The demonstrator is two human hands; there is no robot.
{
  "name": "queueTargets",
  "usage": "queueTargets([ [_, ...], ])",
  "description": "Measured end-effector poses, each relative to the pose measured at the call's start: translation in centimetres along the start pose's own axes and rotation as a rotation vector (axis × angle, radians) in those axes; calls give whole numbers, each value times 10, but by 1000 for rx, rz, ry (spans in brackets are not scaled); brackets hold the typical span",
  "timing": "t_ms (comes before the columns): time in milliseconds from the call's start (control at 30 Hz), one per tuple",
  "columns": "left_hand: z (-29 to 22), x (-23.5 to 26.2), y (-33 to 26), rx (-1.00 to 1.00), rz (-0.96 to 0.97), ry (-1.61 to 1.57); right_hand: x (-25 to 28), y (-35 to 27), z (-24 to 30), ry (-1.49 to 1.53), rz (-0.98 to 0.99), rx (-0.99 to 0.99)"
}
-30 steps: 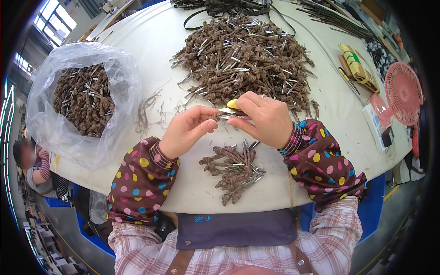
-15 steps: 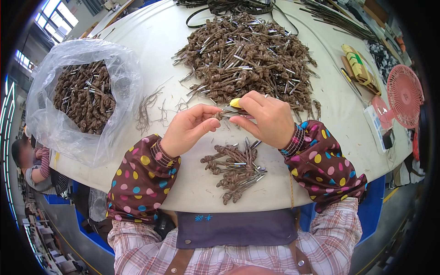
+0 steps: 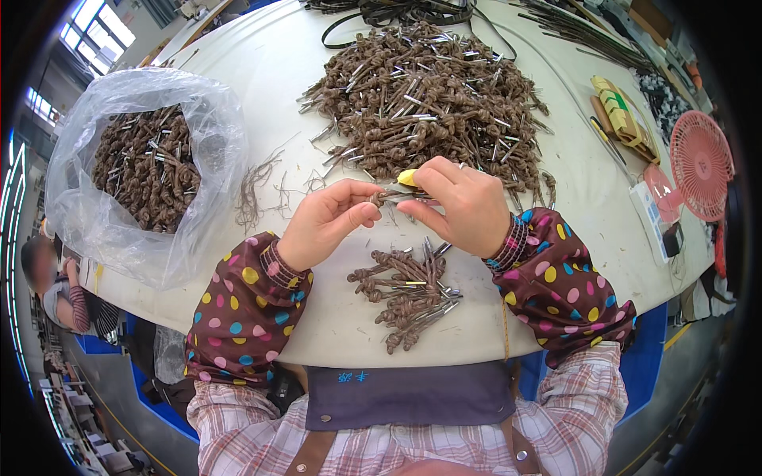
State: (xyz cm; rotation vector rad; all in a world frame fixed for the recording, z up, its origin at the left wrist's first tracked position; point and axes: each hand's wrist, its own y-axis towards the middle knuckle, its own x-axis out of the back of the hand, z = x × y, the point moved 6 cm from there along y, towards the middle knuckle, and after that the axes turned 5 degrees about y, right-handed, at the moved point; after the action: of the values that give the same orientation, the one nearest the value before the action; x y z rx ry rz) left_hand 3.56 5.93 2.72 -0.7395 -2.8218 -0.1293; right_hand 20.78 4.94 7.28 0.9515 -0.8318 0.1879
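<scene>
Left of the frame's centre, the left grip (image 3: 329, 222) pinched a knotted brown cord (image 3: 376, 200) between thumb and forefinger. The knot sat at those fingertips, near the middle of the picture, nearer to the left hand; the cord's long axis seemed to run sideways, toward the other hand. Farther right, the right grip (image 3: 467, 202) was closed round a yellow-ended tool (image 3: 407, 177); whether its fingers also held the cord's far end could not be told.
</scene>
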Motion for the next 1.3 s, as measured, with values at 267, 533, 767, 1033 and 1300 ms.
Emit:
queueTargets([
  [267,0,-1,0,-3,5,-6,-1,-1,-2,-6,-12,-31],
  [533,1,0,1,-2,7,1,0,0,-1,19,14,-30],
  [767,-1,-2,0,1,6,12,-1,-1,-8,64,-40,-106],
  [1033,-3,3,2,-125,-143,143,-19,-12,-50,889,-90,-708],
  [1300,0,3,2,-12,-81,-101,4,-2,-15,229,-155,-289],
])
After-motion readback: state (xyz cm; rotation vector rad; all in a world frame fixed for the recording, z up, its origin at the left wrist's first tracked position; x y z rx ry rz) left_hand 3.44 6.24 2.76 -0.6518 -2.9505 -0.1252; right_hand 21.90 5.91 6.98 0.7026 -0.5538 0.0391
